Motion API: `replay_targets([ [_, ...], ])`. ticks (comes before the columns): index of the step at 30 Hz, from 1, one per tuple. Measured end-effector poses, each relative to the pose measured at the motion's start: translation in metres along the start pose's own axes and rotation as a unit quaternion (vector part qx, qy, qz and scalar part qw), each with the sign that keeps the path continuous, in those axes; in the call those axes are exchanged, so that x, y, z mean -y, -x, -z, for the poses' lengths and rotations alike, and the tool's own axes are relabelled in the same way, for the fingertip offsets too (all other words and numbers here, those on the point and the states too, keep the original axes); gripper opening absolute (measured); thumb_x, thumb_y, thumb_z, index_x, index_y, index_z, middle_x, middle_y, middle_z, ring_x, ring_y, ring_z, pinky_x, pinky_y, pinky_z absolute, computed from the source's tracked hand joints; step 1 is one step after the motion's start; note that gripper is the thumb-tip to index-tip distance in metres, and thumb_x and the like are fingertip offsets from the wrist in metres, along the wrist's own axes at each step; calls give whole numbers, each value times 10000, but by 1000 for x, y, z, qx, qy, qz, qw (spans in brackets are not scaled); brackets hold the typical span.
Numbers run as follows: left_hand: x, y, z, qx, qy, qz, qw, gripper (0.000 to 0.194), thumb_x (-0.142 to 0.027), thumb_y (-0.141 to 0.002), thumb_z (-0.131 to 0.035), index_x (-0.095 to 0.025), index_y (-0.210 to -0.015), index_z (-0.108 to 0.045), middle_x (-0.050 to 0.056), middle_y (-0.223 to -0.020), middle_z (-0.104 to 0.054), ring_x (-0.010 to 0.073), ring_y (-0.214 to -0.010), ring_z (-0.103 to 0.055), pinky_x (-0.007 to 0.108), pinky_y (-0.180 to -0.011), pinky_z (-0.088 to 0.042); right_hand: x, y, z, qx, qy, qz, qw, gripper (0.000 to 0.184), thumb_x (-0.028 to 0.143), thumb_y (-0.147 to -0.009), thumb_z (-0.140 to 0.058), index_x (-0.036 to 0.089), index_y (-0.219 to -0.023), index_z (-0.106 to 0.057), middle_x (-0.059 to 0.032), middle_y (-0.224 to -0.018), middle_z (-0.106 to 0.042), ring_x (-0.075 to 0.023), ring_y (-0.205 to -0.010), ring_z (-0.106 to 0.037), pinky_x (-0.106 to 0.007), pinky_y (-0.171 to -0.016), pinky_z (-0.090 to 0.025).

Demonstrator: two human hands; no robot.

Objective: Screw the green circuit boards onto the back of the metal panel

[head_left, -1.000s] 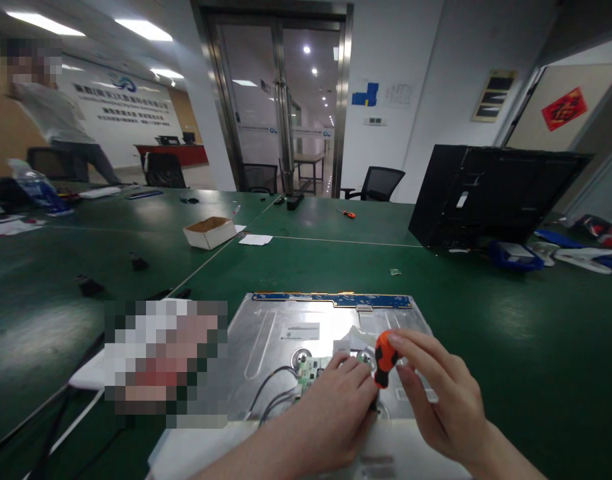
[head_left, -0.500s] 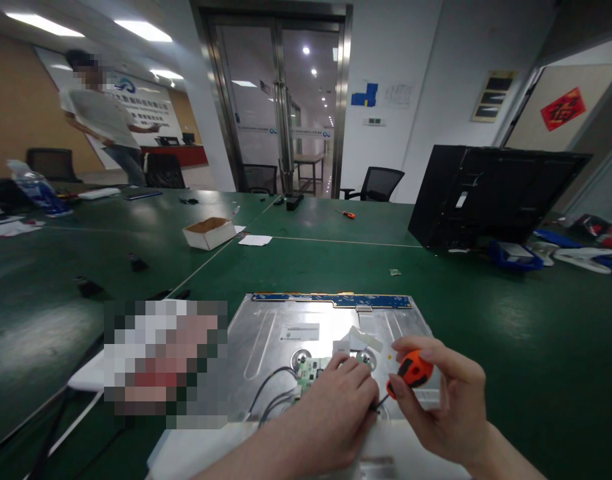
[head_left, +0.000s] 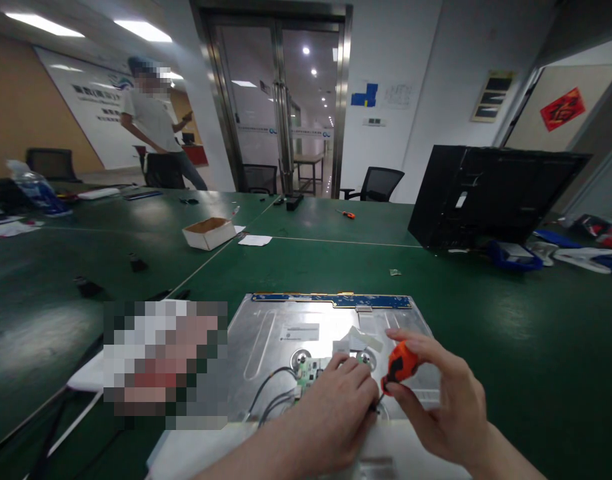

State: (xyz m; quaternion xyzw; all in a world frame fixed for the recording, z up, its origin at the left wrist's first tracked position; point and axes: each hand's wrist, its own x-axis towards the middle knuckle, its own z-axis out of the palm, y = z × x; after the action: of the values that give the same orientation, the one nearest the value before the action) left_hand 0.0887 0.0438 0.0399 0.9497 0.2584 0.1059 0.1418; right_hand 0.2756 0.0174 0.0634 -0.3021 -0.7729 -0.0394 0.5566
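My right hand (head_left: 451, 400) grips the orange and black handle of a screwdriver (head_left: 403, 363) between thumb and fingers. Its thin shaft slants down and left, and the tip is hidden beside my left hand (head_left: 339, 407). That hand lies across a green circuit board (head_left: 309, 369) with its fingers curled down; whatever they pinch cannot be seen. Under both hands is a silvery metal display panel (head_left: 259, 327), with a blue circuit strip (head_left: 306, 299) along its far edge. Black cables (head_left: 267, 385) run off the green board, and pale tape (head_left: 363, 339) lies just beyond my left fingers.
A black monitor casing (head_left: 496, 193) stands at the right, near a blue tray (head_left: 516, 257). An open white box (head_left: 209, 235) and another orange screwdriver (head_left: 348, 215) lie farther back on the green table (head_left: 326, 263). A person (head_left: 153, 120) is at the back left.
My right hand has turned the screwdriver handle more upright and shifted it slightly left. My left hand stays in place. The person in the background has moved right.
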Motion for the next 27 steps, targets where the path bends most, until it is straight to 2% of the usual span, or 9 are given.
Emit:
replay_targets([
  [3,-1,0,1,5,1,3,1000,144,-178,-938,-526,-182,-1072,-581,79,-1083,-632,256,-1041,-567,433,-1001,-386,-2,2,-3,-31,-29,-6,999,495,111,-816,-667,218,-1256,-467,-99,-1014,-719,-211,-807,-737,-315,-644,-626],
  [6,-2,-1,3,15,-1,6,1000,117,-170,-921,-539,-179,-1029,-584,79,-1059,-632,256,-1023,-573,427,-986,-393,-5,7,-5,-36,-36,-18,999,500,83,-802,-656,228,-1239,-461,-92,-1007,-700,-201,-789,-723,-330,-655,-626],
  [10,-2,-2,4,18,1,6,1000,130,-159,-916,-531,-193,-1035,-573,75,-1061,-629,258,-1024,-569,427,-982,-392,-7,10,-5,-19,-36,-16,999,540,69,-804,-623,210,-1289,-431,-131,-1118,-670,-222,-894,-710,-376,-734,-623],
  [17,-1,0,1,12,-6,2,1000,182,-156,-897,-546,-177,-1077,-564,82,-1096,-627,259,-1050,-561,441,-1013,-376,-4,5,2,26,31,13,999,522,33,-846,-532,152,-1349,-454,-149,-1255,-601,-232,-1177,-613,-362,-901,-575],
  [20,-1,0,2,16,-1,4,1000,226,-160,-904,-546,-186,-1128,-559,85,-1122,-625,265,-1086,-552,448,-1031,-366,-5,6,2,37,11,3,999,534,22,-853,-510,142,-1366,-426,-168,-1312,-577,-247,-1237,-579,-378,-935,-560],
  [22,-2,0,3,21,3,4,1000,206,-167,-914,-541,-193,-1117,-566,81,-1107,-626,267,-1075,-554,448,-1020,-375,-5,7,1,30,-24,-7,999,542,28,-841,-539,163,-1351,-414,-162,-1308,-584,-250,-1206,-602,-376,-907,-575],
  [27,-2,0,2,7,2,7,1000,140,-164,-919,-538,-188,-1053,-570,74,-1070,-628,257,-1022,-568,440,-1006,-380,-6,9,-3,-19,-76,-16,997,590,12,-780,-653,226,-1281,-426,-82,-1148,-651,-163,-863,-698,-287,-731,-607],
])
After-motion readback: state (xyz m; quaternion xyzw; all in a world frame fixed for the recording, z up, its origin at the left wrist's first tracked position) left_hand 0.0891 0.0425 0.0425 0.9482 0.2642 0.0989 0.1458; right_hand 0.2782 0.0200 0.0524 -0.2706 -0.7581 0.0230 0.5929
